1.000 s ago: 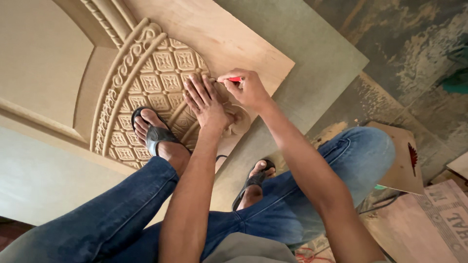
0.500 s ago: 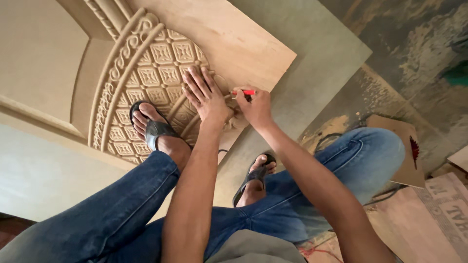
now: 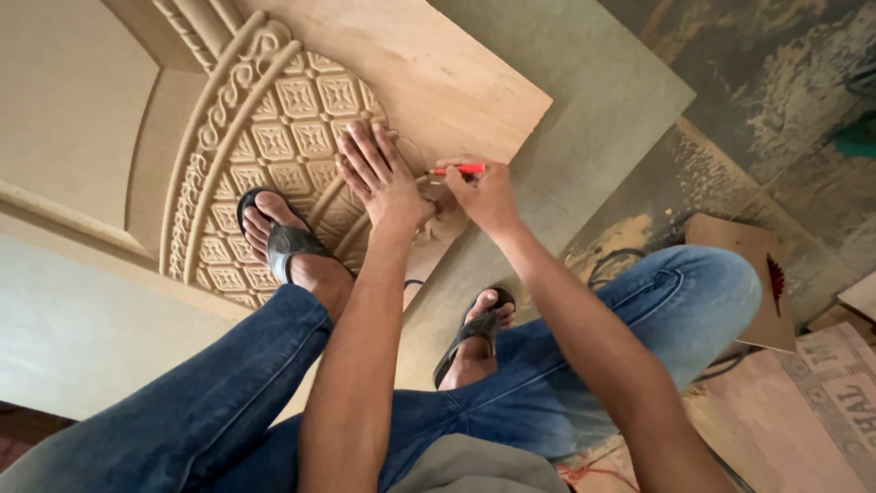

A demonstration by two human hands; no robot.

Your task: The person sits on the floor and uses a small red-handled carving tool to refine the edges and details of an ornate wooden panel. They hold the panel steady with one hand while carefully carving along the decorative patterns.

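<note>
Head cam: 2 hands on carved wood panel [image 3: 274,137].
Left hand [image 3: 379,178] released, fingers spread, palm flat on the lattice carving. Right hand [image 3: 484,192] just beside it, pinching a red pencil [image 3: 459,169], tip at the panel's carved edge.

Soft even daylight, faint shadows, sharp focus

A red pencil [image 3: 459,169] lies nearly level, pinched at one end, its tip toward the carved wooden panel [image 3: 274,137]. The panel is pale tan, lying flat on the floor, with an arched lattice of square rosettes bordered by scrollwork and a plain flat corner.
</note>
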